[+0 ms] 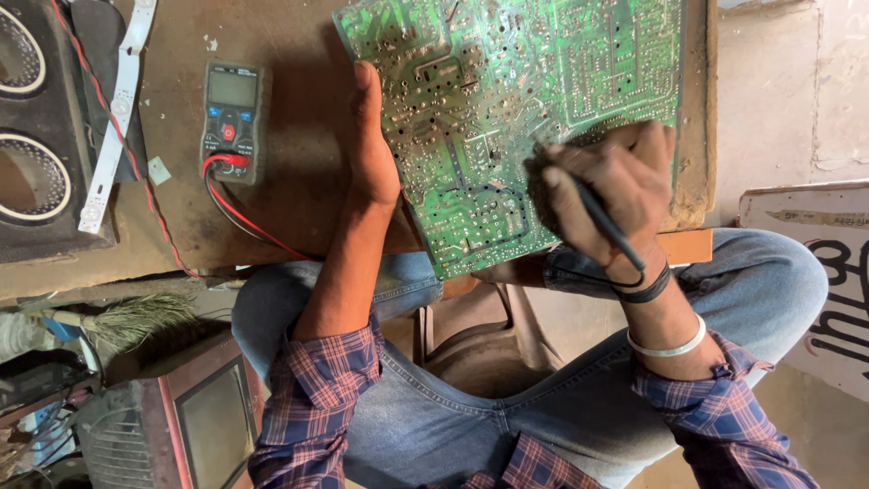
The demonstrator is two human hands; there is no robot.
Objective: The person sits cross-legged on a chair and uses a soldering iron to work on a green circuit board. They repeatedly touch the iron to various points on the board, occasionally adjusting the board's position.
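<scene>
Circuit board [507,100] (overhanging table edge [697,195]) gripped by left hand [373,149].

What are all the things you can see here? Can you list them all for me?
circuit board: one, green, tilted on the table edge
probe: one, black, in the right hand
multimeter: one, dark grey, on the table, left of the board
wires: red and black, from the multimeter
light strip: one, white, far left
speaker: one, black, left edge
table: one, brown
brush: one, straw-coloured, lower left
left hand: grips the board's left edge
right hand: holds the probe against the board
</scene>
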